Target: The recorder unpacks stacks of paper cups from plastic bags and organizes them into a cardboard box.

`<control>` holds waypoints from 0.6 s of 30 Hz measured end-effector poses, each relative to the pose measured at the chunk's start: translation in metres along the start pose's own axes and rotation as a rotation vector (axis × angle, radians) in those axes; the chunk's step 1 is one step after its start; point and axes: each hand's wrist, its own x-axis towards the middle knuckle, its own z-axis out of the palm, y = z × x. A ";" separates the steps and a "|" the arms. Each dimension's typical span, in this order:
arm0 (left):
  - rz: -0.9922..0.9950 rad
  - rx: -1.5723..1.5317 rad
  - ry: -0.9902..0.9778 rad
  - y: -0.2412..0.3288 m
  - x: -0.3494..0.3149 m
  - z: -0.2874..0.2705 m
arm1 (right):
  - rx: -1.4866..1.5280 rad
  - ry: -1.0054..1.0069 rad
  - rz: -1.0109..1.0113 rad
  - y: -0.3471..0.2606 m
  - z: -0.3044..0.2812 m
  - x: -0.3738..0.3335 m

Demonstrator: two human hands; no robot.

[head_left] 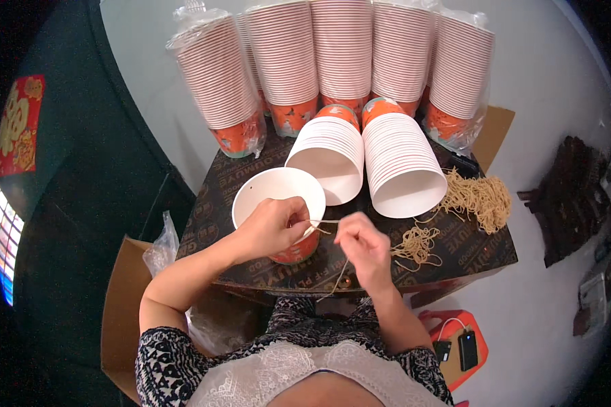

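A white-lined paper tub [278, 180] with an orange outside stands upright near the front edge of the table. Over its near rim is my left hand [271, 222], its fingertips pinched on a thin tan string [326, 221]. To the right of the tub, my right hand [365, 247] grips the same string, which runs fairly taut between the two hands. A loose end hangs below toward the table edge. Whether the string is fixed to the tub cannot be made out, as my left fingers cover that part of the rim.
Two nested stacks of tubs, left [327, 159] and right [404, 163], lie behind with mouths toward me. Several plastic-wrapped upright stacks [349, 54] line the back. Tangled string [478, 200] and a smaller bunch [417, 245] lie right. An open carton [125, 312] stands lower left.
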 end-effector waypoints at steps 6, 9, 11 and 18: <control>0.027 -0.072 -0.044 -0.006 0.007 0.004 | -0.219 0.040 -0.009 0.027 0.001 0.004; 0.010 -0.071 -0.048 -0.003 0.008 0.005 | -0.079 0.012 0.063 0.034 0.006 -0.008; -0.008 -0.050 -0.067 -0.003 0.007 0.005 | -0.123 0.045 0.029 0.033 0.010 -0.009; 0.075 0.140 0.029 0.000 0.005 0.009 | -0.464 0.206 -0.273 0.025 0.016 -0.003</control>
